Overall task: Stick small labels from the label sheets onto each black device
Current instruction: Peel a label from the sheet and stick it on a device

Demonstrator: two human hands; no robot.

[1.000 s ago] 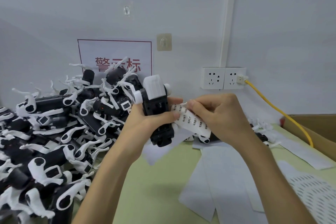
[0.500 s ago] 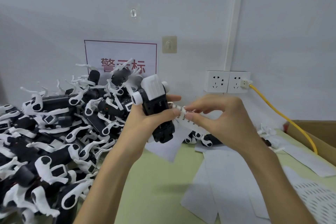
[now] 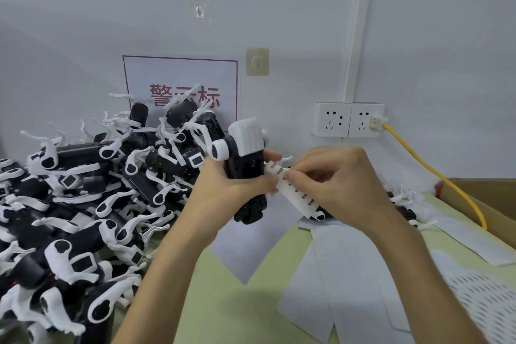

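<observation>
Frame centre: left hand (image 3: pixel 223 190) wrapped tight round black device (image 3: pixel 245 173), rigid, light-ish. Right hand (image 3: pixel 335 184) pinching thin, floppy label strip (image 3: pixel 296 193) beside device; prob. peeling one label. Best gripped by edges, not adhesive.

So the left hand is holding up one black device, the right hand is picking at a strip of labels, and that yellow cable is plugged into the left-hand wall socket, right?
Not quite. In the head view the yellow cable is plugged into the right-hand wall socket, not the left-hand one. The rest holds: the left hand holds up one black device, and the right hand is picking at a strip of labels.
</observation>
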